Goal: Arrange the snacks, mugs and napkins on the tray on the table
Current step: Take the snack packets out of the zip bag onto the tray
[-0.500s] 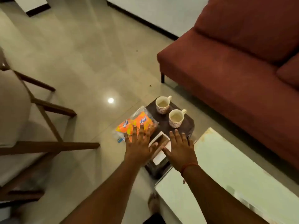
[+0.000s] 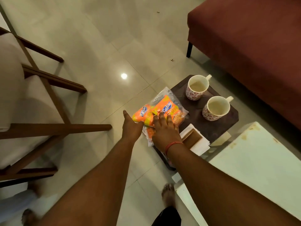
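Note:
A clear bag of orange snack packs (image 2: 164,108) lies at the left edge of a dark brown tray (image 2: 216,128), partly hanging over the floor. My left hand (image 2: 131,128) cups the bag's left end, thumb up, fingers hidden beneath it. Fingers spread, my right hand (image 2: 165,130) lies on top of the bag. Two white mugs with a red pattern stand on the tray's far side, one further back (image 2: 197,88) and one nearer (image 2: 217,109), both holding a pale drink. White and brown napkins (image 2: 194,140) lie at the tray's near end.
A white table (image 2: 263,162) with a stained top stands at the lower right, touching the tray's corner. A red sofa (image 2: 254,43) fills the upper right. A wooden-framed chair (image 2: 40,98) stands at the left. My bare foot (image 2: 168,194) is on the tiled floor.
Both hands have shifted left, off the napkins and onto the snack bag. The left hand now wraps its left end. The view has moved closer.

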`<state>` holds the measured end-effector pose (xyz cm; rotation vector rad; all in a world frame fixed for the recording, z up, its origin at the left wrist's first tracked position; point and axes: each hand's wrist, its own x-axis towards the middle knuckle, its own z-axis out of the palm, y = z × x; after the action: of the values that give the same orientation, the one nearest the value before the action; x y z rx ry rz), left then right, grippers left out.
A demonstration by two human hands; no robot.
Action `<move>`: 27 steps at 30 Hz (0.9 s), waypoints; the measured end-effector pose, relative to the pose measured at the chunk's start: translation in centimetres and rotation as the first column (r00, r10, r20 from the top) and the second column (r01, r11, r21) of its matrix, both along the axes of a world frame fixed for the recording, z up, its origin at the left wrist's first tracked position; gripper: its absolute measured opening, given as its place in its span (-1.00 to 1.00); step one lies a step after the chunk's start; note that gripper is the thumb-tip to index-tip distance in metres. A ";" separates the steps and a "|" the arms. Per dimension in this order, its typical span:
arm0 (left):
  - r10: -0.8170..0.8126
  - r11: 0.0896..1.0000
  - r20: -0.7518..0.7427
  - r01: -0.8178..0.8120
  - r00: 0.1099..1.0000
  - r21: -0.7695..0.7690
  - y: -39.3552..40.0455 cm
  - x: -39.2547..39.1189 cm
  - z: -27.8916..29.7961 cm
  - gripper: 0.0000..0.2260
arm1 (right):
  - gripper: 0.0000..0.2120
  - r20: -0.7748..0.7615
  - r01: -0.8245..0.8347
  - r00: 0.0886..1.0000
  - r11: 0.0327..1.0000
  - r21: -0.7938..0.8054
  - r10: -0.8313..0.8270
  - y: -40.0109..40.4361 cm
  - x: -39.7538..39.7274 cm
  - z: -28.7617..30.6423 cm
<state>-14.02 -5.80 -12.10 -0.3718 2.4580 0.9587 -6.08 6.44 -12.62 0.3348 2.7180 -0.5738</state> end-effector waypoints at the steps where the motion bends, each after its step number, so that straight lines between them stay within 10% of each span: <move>1: 0.049 0.997 0.043 -0.051 0.998 0.052 0.0 -0.2 -0.1 -0.17 | -0.37 0.003 0.004 1.000 1.000 -0.004 -0.004 -0.2 0.0 -0.4; 5: 0.026 0.999 0.000 -0.026 1.000 0.047 -0.4 -0.5 0.2 -0.79 | -0.29 -0.004 -0.029 1.000 0.998 -0.057 0.029 -0.2 0.1 -0.2; 11: 0.160 0.929 -0.116 -0.109 0.980 0.353 2.1 0.8 7.2 -0.98 | -0.06 -0.152 -0.109 0.986 0.942 -0.317 0.063 0.8 1.1 5.0; 20: -0.015 0.923 -0.406 0.169 0.914 0.347 11.4 11.5 21.8 -0.88 | -0.16 -0.353 0.054 0.881 0.808 -0.586 -0.315 7.0 11.4 18.9; 27: -0.357 0.719 -0.502 0.575 0.788 0.391 23.0 30.8 30.1 -0.78 | -0.57 -0.370 0.401 0.530 0.611 -0.683 -0.763 15.0 30.4 27.7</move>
<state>16.76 17.23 17.98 0.6913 2.2779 1.5051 24.30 21.45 15.09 1.1700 2.7824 -1.9268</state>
